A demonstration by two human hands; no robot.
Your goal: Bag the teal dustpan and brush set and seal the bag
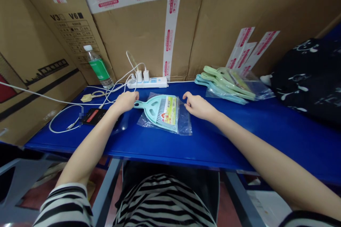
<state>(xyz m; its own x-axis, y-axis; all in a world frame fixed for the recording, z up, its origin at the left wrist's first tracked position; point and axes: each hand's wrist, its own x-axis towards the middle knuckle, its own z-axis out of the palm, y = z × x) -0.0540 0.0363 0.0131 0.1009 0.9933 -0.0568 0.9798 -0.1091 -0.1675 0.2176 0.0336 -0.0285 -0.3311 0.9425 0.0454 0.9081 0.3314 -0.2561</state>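
Note:
A light blue dustpan (151,110) with a small grey-bristled brush (161,110) lies flat in a clear plastic bag (185,124) on the blue table. A colourful label (170,110) sits over the brush. My left hand (125,101) is beside the dustpan's handle end, its fingers curled closed; whatever they hold, if anything, is hidden. On the other side, my right hand (199,106) hovers by the bag's right edge with bent fingers, thumb and forefinger apart. Nothing shows between them.
Several green and blue dustpans (226,83) in bags are piled at the back right, near a black patterned cloth bag (306,78). A white power strip (151,82), cables, a phone (94,116) and a water bottle (99,67) occupy the left. Cardboard (144,32) walls the back.

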